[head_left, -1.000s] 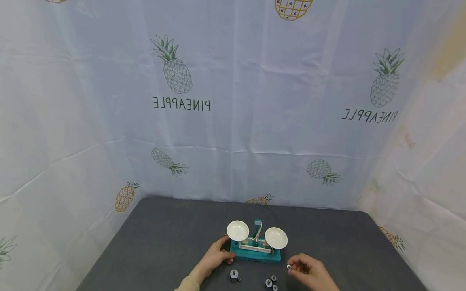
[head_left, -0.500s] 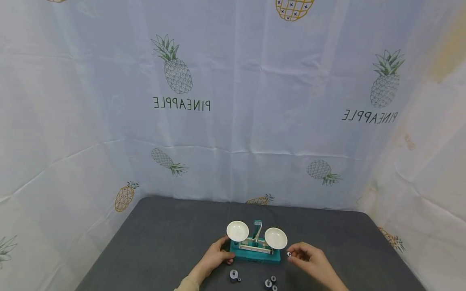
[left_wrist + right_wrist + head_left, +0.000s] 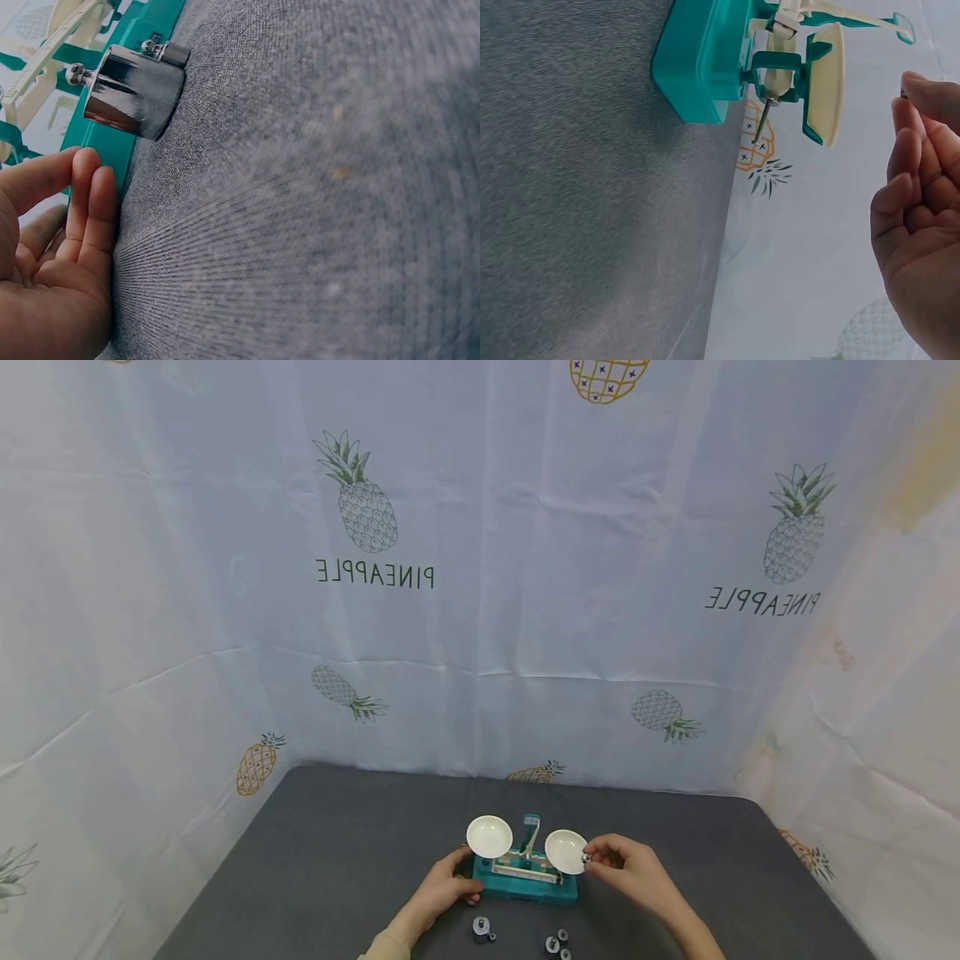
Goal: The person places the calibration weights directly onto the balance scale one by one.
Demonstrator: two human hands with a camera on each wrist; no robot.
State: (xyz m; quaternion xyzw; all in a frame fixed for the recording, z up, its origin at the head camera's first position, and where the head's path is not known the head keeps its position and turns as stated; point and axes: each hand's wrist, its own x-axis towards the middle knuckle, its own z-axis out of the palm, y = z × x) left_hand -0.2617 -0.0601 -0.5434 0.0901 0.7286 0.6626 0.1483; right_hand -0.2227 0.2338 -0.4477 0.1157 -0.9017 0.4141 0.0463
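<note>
Right grip (image 3: 628, 867): pinches a small metal weight (image 3: 586, 858)
Pan (image 3: 564, 850): just below that grip
Left grip (image 3: 441, 888): holds balance base (image 3: 527, 888)

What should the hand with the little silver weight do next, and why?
Probably lower the weight into the right pan: the right hand pinches it by that pan, and the right wrist view shows the hand above the pan, not touching it.

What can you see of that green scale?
The scale stands upright on the dark table. Its boxy teal base, apparently plastic, carries a marked cream bar, a central post and two shallow white pans, which look empty. The left hand's grip holds its left end; the right hand's grip is near the right pan, apart from it.
</note>
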